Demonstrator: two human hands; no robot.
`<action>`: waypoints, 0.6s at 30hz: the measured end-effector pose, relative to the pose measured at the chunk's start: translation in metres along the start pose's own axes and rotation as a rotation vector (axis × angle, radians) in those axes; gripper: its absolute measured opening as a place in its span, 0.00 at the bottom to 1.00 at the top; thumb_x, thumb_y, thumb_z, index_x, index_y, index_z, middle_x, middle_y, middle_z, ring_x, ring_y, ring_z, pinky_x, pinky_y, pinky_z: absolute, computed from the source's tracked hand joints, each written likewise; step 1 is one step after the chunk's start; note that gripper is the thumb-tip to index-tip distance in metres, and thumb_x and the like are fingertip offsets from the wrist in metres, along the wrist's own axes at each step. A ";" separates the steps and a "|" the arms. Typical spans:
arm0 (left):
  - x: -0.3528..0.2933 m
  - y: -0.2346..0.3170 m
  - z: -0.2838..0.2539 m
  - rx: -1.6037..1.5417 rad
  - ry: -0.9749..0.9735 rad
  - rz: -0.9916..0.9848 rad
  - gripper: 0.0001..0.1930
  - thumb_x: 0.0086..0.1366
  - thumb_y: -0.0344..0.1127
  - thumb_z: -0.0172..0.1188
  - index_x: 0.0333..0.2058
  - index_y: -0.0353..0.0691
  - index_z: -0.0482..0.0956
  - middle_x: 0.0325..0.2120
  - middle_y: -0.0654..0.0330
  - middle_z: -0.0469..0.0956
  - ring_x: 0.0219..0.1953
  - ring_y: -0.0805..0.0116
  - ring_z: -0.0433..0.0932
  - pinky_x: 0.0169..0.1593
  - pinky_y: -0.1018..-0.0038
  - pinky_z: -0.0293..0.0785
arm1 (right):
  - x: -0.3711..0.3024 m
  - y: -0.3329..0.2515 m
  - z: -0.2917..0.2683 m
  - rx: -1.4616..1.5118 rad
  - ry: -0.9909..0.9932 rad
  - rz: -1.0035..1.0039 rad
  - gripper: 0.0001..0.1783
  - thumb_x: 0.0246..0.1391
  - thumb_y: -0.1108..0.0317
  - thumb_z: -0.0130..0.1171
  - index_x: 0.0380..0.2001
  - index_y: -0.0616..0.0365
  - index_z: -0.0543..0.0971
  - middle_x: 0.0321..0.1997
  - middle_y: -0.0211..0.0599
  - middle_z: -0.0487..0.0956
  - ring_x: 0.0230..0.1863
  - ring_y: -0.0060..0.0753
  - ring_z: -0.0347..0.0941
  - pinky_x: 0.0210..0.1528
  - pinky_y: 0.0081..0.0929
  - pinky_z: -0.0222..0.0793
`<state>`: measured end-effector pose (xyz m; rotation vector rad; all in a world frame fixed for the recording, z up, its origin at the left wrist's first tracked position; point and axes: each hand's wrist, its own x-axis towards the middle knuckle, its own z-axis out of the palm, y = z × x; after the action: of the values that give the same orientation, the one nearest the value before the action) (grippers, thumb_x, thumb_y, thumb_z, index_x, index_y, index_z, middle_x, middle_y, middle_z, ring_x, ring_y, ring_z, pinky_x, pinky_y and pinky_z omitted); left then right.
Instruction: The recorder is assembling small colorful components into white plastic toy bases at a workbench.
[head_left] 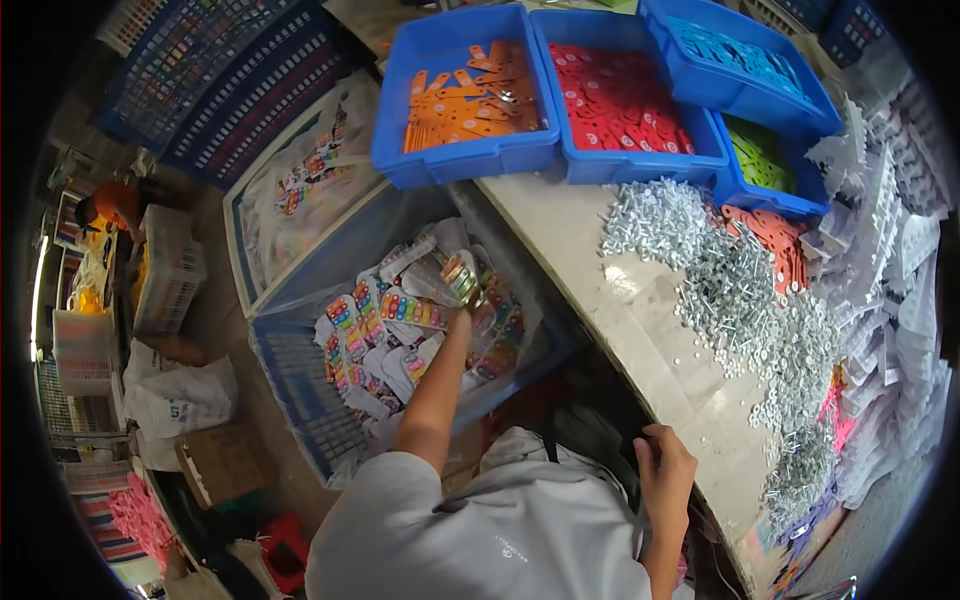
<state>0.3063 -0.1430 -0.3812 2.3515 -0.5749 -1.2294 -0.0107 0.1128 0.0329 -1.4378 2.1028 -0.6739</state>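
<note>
My left hand [474,312] reaches down into a blue plastic crate [292,400] lined with clear plastic. Its fingers are blurred and partly hidden against a small banded, shiny bundle [461,277]; whether they grip it does not show. Around the hand lie many white cards with rows of coloured shapes [412,310], heaped loosely, some plain side up. Beside the worktable's near edge, my right hand [668,468] is loosely closed, fingers curled, with nothing visible in it.
On the table [560,225] stand blue bins of orange pieces [470,115], red pieces [620,100], light-blue pieces [740,55] and green pieces [758,155]. Heaps of metal fasteners [735,280] lie by stacked white sheets [890,270]. Another lined crate [300,190] adjoins mine. A person [118,205] is at far left.
</note>
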 end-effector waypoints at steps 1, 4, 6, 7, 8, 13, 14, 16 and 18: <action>0.010 -0.008 -0.001 -0.002 0.005 -0.001 0.38 0.57 0.43 0.71 0.62 0.33 0.66 0.56 0.54 0.74 0.51 0.63 0.77 0.52 0.69 0.74 | 0.001 -0.003 0.000 0.002 -0.003 -0.004 0.09 0.53 0.75 0.67 0.37 0.61 0.77 0.25 0.44 0.78 0.23 0.43 0.76 0.27 0.33 0.70; 0.115 -0.068 -0.089 -0.375 0.301 0.167 0.40 0.55 0.46 0.72 0.62 0.33 0.67 0.48 0.45 0.78 0.45 0.51 0.78 0.51 0.66 0.73 | 0.002 -0.008 -0.011 0.110 -0.025 -0.165 0.08 0.54 0.75 0.66 0.36 0.60 0.77 0.24 0.44 0.78 0.23 0.43 0.76 0.27 0.33 0.69; 0.017 -0.014 -0.029 -0.133 0.083 0.271 0.32 0.56 0.40 0.71 0.55 0.32 0.71 0.42 0.55 0.79 0.45 0.58 0.77 0.52 0.67 0.72 | 0.007 0.006 0.003 -0.013 0.030 -0.018 0.06 0.55 0.74 0.66 0.34 0.59 0.77 0.23 0.43 0.78 0.21 0.42 0.75 0.25 0.32 0.68; -0.011 0.008 -0.031 -0.116 0.055 0.280 0.32 0.56 0.40 0.71 0.55 0.32 0.71 0.42 0.55 0.79 0.45 0.58 0.77 0.52 0.67 0.72 | 0.008 0.006 0.000 -0.018 0.049 0.009 0.06 0.55 0.74 0.66 0.34 0.59 0.77 0.23 0.43 0.78 0.21 0.42 0.75 0.25 0.32 0.68; -0.031 0.021 -0.039 -0.325 0.061 0.504 0.27 0.57 0.38 0.69 0.52 0.32 0.72 0.39 0.55 0.78 0.43 0.58 0.77 0.50 0.66 0.73 | 0.010 0.004 -0.001 0.005 0.061 0.015 0.06 0.55 0.75 0.65 0.34 0.60 0.77 0.21 0.43 0.76 0.20 0.38 0.72 0.25 0.29 0.66; -0.004 0.006 -0.061 -0.454 0.049 0.741 0.19 0.61 0.36 0.64 0.48 0.31 0.75 0.39 0.51 0.79 0.41 0.52 0.79 0.49 0.64 0.74 | 0.013 -0.002 0.001 0.074 0.057 -0.025 0.05 0.55 0.76 0.65 0.32 0.61 0.77 0.19 0.42 0.74 0.18 0.36 0.70 0.25 0.28 0.65; 0.032 -0.016 -0.079 -0.288 0.078 0.657 0.18 0.63 0.36 0.61 0.48 0.31 0.75 0.41 0.48 0.79 0.42 0.50 0.79 0.48 0.62 0.74 | 0.012 -0.005 0.001 0.095 0.040 -0.083 0.05 0.55 0.76 0.65 0.32 0.61 0.77 0.20 0.43 0.74 0.18 0.37 0.70 0.25 0.28 0.65; 0.004 0.001 -0.030 -0.119 -0.013 0.551 0.18 0.65 0.37 0.59 0.48 0.31 0.76 0.43 0.46 0.80 0.43 0.48 0.80 0.48 0.61 0.74 | 0.009 0.006 0.009 0.045 0.073 -0.059 0.04 0.55 0.76 0.64 0.31 0.61 0.77 0.20 0.43 0.75 0.18 0.38 0.71 0.25 0.28 0.65; -0.044 0.030 0.014 0.387 -0.241 0.561 0.21 0.66 0.40 0.55 0.52 0.32 0.75 0.51 0.42 0.78 0.46 0.44 0.80 0.48 0.57 0.76 | 0.003 0.018 0.010 -0.043 0.159 -0.093 0.05 0.55 0.76 0.65 0.31 0.58 0.78 0.22 0.38 0.78 0.19 0.39 0.75 0.23 0.30 0.65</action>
<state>0.2669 -0.1468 -0.3427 2.0946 -1.5484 -1.2072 -0.0172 0.1147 0.0135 -1.5602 2.1928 -0.8071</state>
